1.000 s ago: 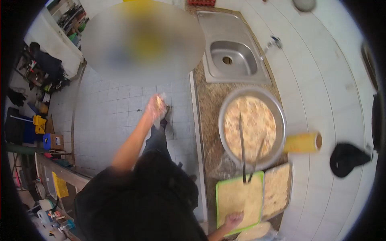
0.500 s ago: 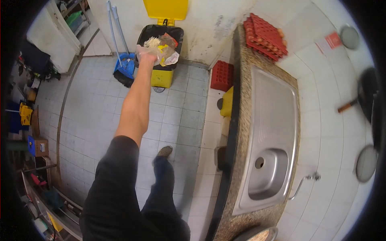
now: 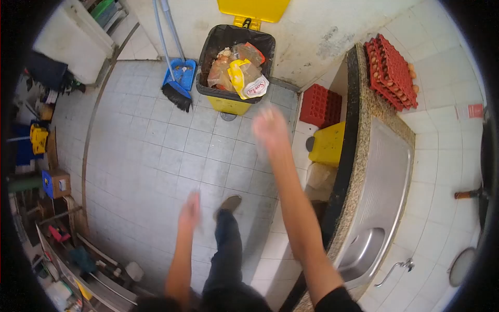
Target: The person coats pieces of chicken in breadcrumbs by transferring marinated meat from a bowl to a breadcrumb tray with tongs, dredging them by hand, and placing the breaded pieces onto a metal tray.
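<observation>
My right hand (image 3: 270, 127) is in the air in front of the bin, left of the counter, and is smeared by motion. Its fingers seem curled, but whether it holds anything is unclear. Lower down, my left hand (image 3: 190, 212) hangs over the floor tiles, also blurred and seen edge-on. Nearest to the right hand is a yellow pedal bin (image 3: 228, 105) with a black liner and its lid up. Inside lie a clear plastic bag with scraps (image 3: 219, 75) and a yellow-and-white packet (image 3: 244, 78). Neither hand touches the bin.
A blue dustpan (image 3: 183, 73) and a broom (image 3: 176, 96) stand left of the bin. Along the right runs a granite counter (image 3: 364, 99) with a steel sink (image 3: 384, 177) and red egg trays (image 3: 390, 73). Below are a red crate (image 3: 319, 106) and a yellow container (image 3: 327, 144).
The arm that reached into the bin with a clear plastic bag has drawn back, and a bag with scraps lies in the bin. Both hands now show. The view has shifted left.
</observation>
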Demonstrator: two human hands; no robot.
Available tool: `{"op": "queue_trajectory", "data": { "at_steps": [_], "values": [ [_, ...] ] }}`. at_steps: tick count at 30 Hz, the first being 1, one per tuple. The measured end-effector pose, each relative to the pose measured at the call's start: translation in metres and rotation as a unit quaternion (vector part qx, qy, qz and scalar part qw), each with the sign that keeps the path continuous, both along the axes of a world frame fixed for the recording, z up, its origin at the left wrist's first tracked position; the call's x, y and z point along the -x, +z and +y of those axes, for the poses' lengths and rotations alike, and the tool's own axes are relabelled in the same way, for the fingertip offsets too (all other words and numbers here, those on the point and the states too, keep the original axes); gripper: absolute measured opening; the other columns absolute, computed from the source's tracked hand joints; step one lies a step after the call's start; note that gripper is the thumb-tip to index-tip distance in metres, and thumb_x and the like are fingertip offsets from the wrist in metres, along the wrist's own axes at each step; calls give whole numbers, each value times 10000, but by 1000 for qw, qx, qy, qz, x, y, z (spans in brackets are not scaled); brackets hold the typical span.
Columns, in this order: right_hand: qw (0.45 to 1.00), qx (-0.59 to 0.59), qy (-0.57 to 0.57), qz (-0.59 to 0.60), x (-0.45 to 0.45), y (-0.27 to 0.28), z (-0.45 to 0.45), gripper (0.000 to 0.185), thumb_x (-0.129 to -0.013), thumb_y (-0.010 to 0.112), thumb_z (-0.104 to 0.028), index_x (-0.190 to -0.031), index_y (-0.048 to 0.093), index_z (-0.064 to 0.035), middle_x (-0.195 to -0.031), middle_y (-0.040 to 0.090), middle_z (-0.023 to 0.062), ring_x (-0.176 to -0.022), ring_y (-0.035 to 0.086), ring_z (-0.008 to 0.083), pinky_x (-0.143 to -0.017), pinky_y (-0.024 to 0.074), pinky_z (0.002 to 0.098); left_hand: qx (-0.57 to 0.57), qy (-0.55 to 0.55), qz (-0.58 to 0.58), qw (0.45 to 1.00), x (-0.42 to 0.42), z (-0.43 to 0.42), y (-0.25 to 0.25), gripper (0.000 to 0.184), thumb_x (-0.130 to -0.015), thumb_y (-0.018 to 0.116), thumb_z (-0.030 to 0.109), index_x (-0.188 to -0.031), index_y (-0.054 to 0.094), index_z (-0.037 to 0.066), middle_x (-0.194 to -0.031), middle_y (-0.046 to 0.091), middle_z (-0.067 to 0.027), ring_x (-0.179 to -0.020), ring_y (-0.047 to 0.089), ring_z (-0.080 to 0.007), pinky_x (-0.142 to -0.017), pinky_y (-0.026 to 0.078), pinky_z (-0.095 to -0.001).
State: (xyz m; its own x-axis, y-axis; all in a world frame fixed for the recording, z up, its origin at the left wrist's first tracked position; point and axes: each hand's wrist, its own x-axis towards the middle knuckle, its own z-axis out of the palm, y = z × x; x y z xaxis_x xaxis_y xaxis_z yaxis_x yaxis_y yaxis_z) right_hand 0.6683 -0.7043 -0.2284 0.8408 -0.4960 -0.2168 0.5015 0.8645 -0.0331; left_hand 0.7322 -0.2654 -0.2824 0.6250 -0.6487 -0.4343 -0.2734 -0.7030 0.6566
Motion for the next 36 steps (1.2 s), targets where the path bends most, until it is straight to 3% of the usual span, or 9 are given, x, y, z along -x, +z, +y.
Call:
{"op": "queue_trajectory", "data": {
  "at_steps": [3,4,8,17,27,29,31,33,36],
  "values": [
    [954,247,-66,156,-82,-47,-63,386,-1093,415,-378,-1337,409,-78,-1299,485,152,-1162,499,331,-943,473,461,159,291,241,912,36,168,-8,447,-1086,488,287,-1424,540,-1,-1294,658,-180,-1149,662,-284,-971,560,-340],
    [952,251,-76,159,-87,-58,-62,519,-1097,399,-396,-1490,361,-60,-1487,460,190,-1336,491,376,-1064,473,492,260,556,468,636,45,203,-17,408,-1079,523,253,-1408,556,12,-1209,694,-138,-1050,701,-213,-876,613,-281],
    [980,-119,-94,-125,-27,39,21,697,-1086,383,-496,-1615,159,-101,-1644,240,187,-1445,368,433,-1170,380,519,191,571,448,661,49,181,61,358,-1070,561,239,-1363,579,35,-1113,685,-70,-940,676,-94,-741,611,-183],
    [931,39,-120,344,400,184,451,667,-1083,425,-480,-1583,320,-51,-1591,357,249,-1421,434,408,-1156,396,490,322,224,524,756,-103,-311,223,364,-969,661,162,-1287,586,1,-1220,644,-168,-1192,638,-330,-1020,550,-412],
    [619,7,-511,596,676,267,861,217,-934,756,-201,-1067,683,-45,-915,671,8,-848,629,121,-775,525,325,338,-62,405,847,253,-15,205,525,-1071,501,311,-1514,447,32,-1425,594,-129,-1247,602,-194,-1022,504,-316],
    [476,0,-490,730,708,304,911,230,-936,753,-195,-1081,697,-26,-934,700,22,-866,660,144,-762,543,345,205,-371,797,430,310,42,107,528,-1066,533,265,-1540,424,59,-1389,598,-86,-1086,617,-134,-926,515,-249],
    [333,-41,-481,810,751,296,948,225,-929,746,-175,-1089,705,-22,-923,718,50,-843,679,179,-760,559,345,141,-137,407,892,419,155,129,558,-1070,521,286,-1561,390,54,-1405,572,-82,-988,611,-156,-861,525,-304],
    [226,-26,-415,881,786,318,948,273,-913,741,-159,-1144,698,-20,-962,722,100,-884,687,226,-820,562,364,163,-211,317,910,511,212,140,446,-1058,519,492,-1201,646,89,-901,635,-16,-560,431,-58,-469,348,-218],
    [85,154,-256,951,824,332,902,596,-843,781,-240,-1365,584,-27,-1112,673,201,-1081,644,300,-999,497,425,51,-365,227,902,634,251,262,518,-1075,476,446,-1364,615,39,-1048,693,-77,-864,596,-164,-756,489,-294]
  ]
}}
